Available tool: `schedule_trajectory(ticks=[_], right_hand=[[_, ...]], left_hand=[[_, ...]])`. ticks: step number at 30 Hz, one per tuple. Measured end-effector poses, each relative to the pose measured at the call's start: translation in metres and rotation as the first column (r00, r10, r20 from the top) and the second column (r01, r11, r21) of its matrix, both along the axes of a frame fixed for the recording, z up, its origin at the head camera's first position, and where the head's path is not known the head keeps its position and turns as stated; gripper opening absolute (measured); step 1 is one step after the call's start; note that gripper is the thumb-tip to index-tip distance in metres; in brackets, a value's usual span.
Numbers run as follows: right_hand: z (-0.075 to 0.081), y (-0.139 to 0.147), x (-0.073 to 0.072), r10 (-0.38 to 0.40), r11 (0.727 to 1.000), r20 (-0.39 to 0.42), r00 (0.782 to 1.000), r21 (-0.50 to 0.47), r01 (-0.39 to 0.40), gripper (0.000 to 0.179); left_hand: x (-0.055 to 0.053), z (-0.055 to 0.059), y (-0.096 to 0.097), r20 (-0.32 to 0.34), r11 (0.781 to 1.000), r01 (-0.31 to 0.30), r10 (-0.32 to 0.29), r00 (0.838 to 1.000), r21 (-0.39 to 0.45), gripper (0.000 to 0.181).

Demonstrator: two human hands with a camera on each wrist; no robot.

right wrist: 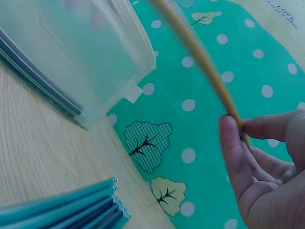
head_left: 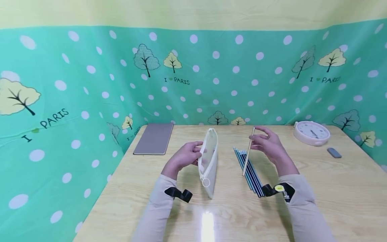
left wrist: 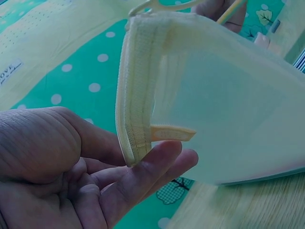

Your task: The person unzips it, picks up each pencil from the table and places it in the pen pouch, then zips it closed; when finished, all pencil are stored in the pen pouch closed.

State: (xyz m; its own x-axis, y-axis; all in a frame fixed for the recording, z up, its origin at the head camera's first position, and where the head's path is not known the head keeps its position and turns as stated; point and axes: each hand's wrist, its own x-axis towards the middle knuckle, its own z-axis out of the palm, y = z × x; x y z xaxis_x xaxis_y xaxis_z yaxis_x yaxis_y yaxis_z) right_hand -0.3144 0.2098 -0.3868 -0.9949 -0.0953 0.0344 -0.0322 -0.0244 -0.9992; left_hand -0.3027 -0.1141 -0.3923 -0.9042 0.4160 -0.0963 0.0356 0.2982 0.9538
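Note:
A translucent white zip pouch [head_left: 211,179] stands upright on the table, its zipper spread apart. My left hand [head_left: 185,154] pinches the pouch's rim; in the left wrist view, thumb and fingers lie on both sides of the zipper edge near a small fabric tab [left wrist: 172,133]. Dark pencils [right wrist: 43,86] show through the pouch's bottom. Right of the pouch, my right hand [head_left: 269,144] holds a natural-wood-coloured pencil [head_left: 248,154] near its upper end, tilted above a bundle of pencils. That bundle of blue and dark pencils [head_left: 251,176] lies on the table.
A grey notebook [head_left: 154,139] lies at the table's back left. At the back right are a round pink-rimmed clock [head_left: 312,132] and a grey oblong eraser-like piece [head_left: 334,153]. A green dotted curtain [head_left: 181,97] hangs behind the wooden table [head_left: 235,218].

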Motion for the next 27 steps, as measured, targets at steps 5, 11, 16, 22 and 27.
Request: schedule_trajectory(ticks=[5,11,16,22,27], right_hand=[[0.004,-0.005,-0.003,-0.028,0.996,-0.009,1.0,-0.083,0.027,0.068],[0.017,-0.006,0.0,-0.056,0.989,-0.036,0.998,-0.138,0.051,0.054],[0.022,-0.013,0.002,-0.096,0.98,-0.051,0.994,-0.181,0.085,0.046],[0.016,-0.036,0.001,-0.113,0.982,-0.047,0.992,-0.157,0.104,0.064],[0.01,-0.054,0.007,-0.094,0.988,-0.045,0.995,-0.128,0.088,0.063]], left_hand=[[-0.001,0.005,-0.001,-0.011,1.0,-0.007,0.007,1.0,-0.017,0.054],[-0.005,0.01,0.004,-0.023,1.0,0.008,-0.008,1.0,-0.015,0.054],[-0.005,0.012,0.008,-0.024,1.0,0.007,-0.008,1.0,-0.02,0.054],[-0.003,0.01,0.007,-0.02,1.0,0.009,-0.009,1.0,-0.007,0.055],[-0.001,0.002,0.004,-0.009,1.0,0.003,-0.003,1.0,-0.009,0.055]])
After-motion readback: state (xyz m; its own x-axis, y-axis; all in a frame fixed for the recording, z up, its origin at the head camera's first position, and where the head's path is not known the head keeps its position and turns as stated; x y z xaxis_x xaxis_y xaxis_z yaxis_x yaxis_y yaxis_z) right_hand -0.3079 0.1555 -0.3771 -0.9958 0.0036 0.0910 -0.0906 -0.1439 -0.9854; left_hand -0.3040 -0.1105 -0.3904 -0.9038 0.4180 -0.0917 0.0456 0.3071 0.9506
